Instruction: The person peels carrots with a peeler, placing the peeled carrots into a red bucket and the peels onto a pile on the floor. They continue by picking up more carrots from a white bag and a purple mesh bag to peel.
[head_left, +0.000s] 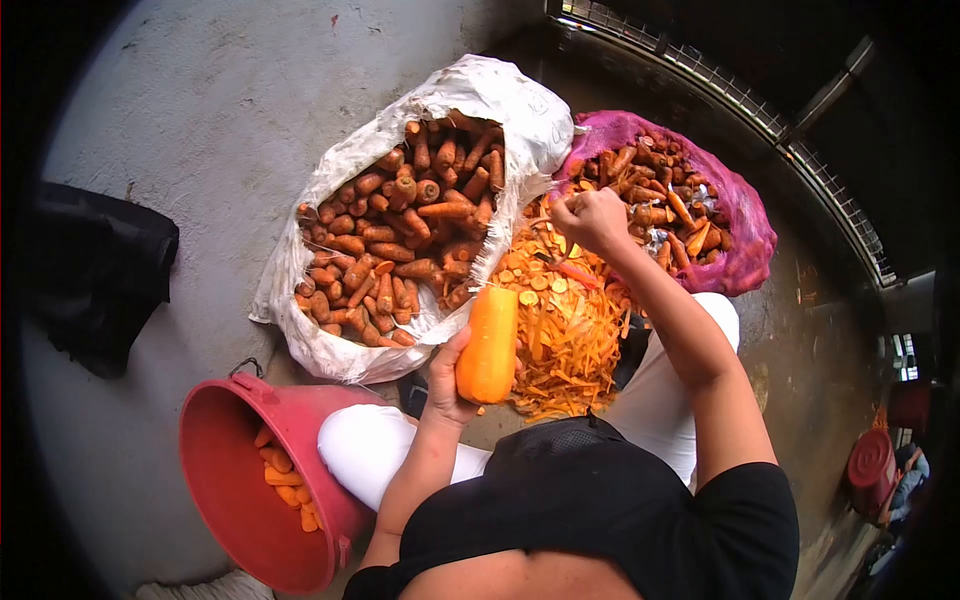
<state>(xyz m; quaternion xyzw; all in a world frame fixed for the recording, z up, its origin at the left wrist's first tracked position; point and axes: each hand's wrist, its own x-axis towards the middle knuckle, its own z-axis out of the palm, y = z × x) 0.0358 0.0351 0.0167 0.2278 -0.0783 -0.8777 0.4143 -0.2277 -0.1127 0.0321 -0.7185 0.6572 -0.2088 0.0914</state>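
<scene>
The left knee [360,447] bars the low path between left grip [445,388] and red bucket [222,470], leaving space above.

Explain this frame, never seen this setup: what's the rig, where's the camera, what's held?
There's no machine: a seated person works bare-handed, and one head-worn camera looks forward and down. The left hand holds a large peeled carrot upright. The right hand is raised beyond it, fingers curled; whether it grips anything is unclear. On the grey floor stand a white sack of unpeeled carrots, a filled pink mesh bag and, by the left knee, a red bucket with peeled carrots. Carrot peelings lie heaped in front.
</scene>
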